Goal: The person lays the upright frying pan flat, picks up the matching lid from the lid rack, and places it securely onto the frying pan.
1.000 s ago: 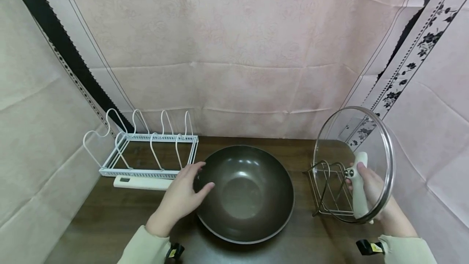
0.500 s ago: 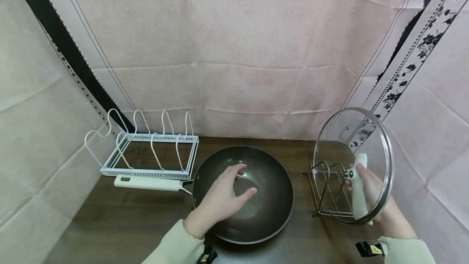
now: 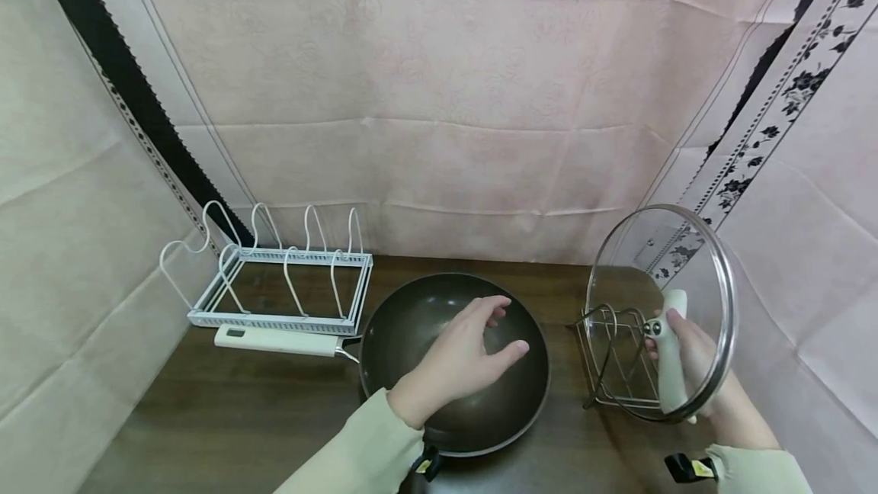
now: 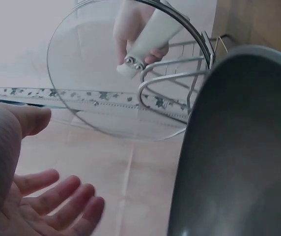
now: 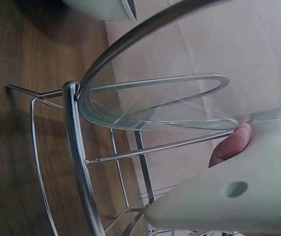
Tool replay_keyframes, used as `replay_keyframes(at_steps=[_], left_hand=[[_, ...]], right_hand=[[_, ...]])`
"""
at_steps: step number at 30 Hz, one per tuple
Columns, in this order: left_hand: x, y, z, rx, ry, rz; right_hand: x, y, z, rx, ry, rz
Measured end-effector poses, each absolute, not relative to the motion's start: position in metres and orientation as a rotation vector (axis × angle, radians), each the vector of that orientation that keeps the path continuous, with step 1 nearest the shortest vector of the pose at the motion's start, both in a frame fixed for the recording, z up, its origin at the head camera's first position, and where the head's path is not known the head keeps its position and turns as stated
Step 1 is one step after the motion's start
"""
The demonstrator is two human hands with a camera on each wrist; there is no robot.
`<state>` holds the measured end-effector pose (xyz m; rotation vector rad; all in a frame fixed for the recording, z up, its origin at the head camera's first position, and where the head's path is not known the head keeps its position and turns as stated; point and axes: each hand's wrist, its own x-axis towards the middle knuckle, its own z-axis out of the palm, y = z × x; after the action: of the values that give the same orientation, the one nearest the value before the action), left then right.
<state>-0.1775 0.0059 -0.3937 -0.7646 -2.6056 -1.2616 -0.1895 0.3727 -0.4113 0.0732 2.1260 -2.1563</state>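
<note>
A glass pot lid (image 3: pixel 627 250) with a metal rim stands on edge in a small metal wire rack (image 3: pixel 620 357) at the right. My right hand (image 3: pixel 700 357) grips its pale green handle (image 3: pixel 674 368); the right wrist view shows fingertips (image 5: pixel 231 145) around that handle (image 5: pixel 258 182). Over the dark wok (image 3: pixel 439 341) my left hand (image 3: pixel 459 357) hovers, fingers loosely bent and thumb apart, holding nothing. In the left wrist view this hand (image 4: pixel 42 196) is spread, apart from both lid and wok.
A white wire dish rack (image 3: pixel 281 319) stands at the left on the brown wooden table (image 3: pixel 240 418). The wok's white handle (image 3: pixel 277 340) points left, along the rack's front edge. Pale cloth walls (image 3: pixel 439 136) close off the back and both sides.
My left hand has left the wok's left rim and moved right, over the wok's inside. The right hand, lid and wok hold their places.
</note>
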Motion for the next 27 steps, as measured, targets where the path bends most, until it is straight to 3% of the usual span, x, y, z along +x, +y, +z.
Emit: replay_keyframes(at_steps=[7, 14, 27], left_hand=[[-0.193, 0.033, -0.397, -0.773, -2.351, -1.634], [-0.204, 0.065, -0.412, -0.555, -2.26, -2.027], [-0.208, 0.114, -0.425, -0.393, -2.317, -2.356]], right_hand=[[-0.193, 0.371, -0.411, 0.057, 2.118, -2.147], [-0.192, 0.379, -0.416, 0.013, 2.139, -2.118], [-0.19, 0.369, -0.406, 0.07, 2.238, -1.985]])
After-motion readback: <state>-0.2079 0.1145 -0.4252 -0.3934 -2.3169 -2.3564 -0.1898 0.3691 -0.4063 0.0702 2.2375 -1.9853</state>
